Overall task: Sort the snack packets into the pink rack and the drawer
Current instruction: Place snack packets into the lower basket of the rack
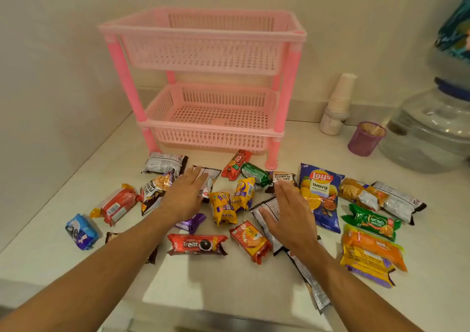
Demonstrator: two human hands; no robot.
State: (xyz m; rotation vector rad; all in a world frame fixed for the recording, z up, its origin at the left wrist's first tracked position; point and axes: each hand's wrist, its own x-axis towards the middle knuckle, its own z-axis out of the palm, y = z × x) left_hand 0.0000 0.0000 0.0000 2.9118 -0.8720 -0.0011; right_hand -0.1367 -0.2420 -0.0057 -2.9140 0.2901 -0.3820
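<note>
Cream walls [63,51] meeting in a corner, pale countertop [229,288]

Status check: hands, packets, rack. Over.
Left hand open, flat over a dark packet. Right hand open over the silver packet. Pink rack holds nothing in either tier; all packets on the counter. Nothing blocking the rack.

I see the pink rack [203,82] standing upright beyond both hands, two slotted tiers, nothing in either. Snack packets lie flat all around my hands: a silver-backed packet [207,180] under my left fingertips, two yellow packets [232,200] between the hands, a blue Lay's bag [321,195] just right of my right hand, a red Treat packet [197,244] nearer me.
</note>
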